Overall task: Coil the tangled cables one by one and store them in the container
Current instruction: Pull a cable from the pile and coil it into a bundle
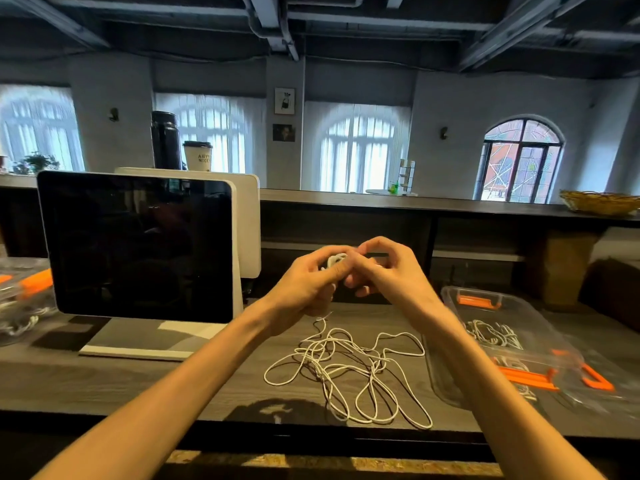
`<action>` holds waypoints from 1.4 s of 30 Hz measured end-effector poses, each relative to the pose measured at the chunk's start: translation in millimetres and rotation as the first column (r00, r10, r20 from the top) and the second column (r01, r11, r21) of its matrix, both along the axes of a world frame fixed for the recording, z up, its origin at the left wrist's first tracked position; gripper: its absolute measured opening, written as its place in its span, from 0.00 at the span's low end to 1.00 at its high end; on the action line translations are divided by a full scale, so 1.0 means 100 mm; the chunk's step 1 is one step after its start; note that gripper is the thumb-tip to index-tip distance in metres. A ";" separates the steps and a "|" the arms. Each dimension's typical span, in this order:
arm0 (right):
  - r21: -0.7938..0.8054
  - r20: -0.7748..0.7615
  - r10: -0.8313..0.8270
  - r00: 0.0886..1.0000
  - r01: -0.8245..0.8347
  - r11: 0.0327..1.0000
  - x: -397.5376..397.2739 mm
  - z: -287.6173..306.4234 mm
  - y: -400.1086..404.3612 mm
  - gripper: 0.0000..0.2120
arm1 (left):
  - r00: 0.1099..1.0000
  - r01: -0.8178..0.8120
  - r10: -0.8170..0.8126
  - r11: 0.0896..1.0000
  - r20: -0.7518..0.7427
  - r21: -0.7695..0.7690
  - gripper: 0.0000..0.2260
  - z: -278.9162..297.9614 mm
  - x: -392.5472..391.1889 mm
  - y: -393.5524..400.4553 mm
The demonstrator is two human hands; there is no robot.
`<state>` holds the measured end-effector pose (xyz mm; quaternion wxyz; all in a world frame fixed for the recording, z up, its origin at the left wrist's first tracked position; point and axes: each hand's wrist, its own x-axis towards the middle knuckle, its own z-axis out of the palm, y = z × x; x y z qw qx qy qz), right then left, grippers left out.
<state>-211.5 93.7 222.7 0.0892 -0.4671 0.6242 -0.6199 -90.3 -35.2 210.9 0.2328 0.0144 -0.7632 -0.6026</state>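
A tangle of thin white cable (346, 368) lies spread on the dark wooden counter in front of me. One strand rises from it to my left hand (308, 282), which grips a small white coil (335, 260) above the counter. My right hand (384, 268) meets the left one at the coil, fingers curled and pinching the cable there. To the right stands a clear plastic container (450, 299) with orange latches; coiled white cables (491, 334) lie inside it, partly behind my right forearm.
A dark touchscreen monitor (138, 244) on a white stand fills the left of the counter. Another clear box with orange parts (20, 289) sits at the far left. The container's clear lid (588, 375) lies at the right. A raised shelf runs behind, bearing a woven basket (599, 202).
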 end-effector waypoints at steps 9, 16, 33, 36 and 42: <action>-0.027 -0.551 -0.057 0.832 0.050 0.998 0.10 -0.22 -0.01 0.06 | 0.995 0.079 -0.103 0.790 0.003 0.608 0.16 0.02 -0.04 -0.01; -0.098 -0.429 0.048 0.902 -0.099 0.990 0.09 -0.20 0.11 0.08 | 0.983 0.167 -0.178 0.775 -0.042 0.610 0.16 0.08 0.06 0.00; -0.082 -0.720 -0.125 0.683 0.096 0.992 0.22 -0.17 -0.05 0.12 | 0.987 -0.132 0.120 0.984 0.104 0.121 0.21 0.09 -0.05 -0.02; 0.073 -0.421 0.024 0.907 0.007 0.997 0.26 -0.06 -0.01 0.15 | 0.957 -0.288 0.285 0.956 0.056 0.052 0.22 0.03 -0.09 0.02; 0.303 -0.059 0.170 0.984 -0.145 0.942 0.26 0.19 0.03 0.20 | 0.978 -0.206 0.208 0.977 -0.030 0.048 0.23 -0.02 -0.05 0.01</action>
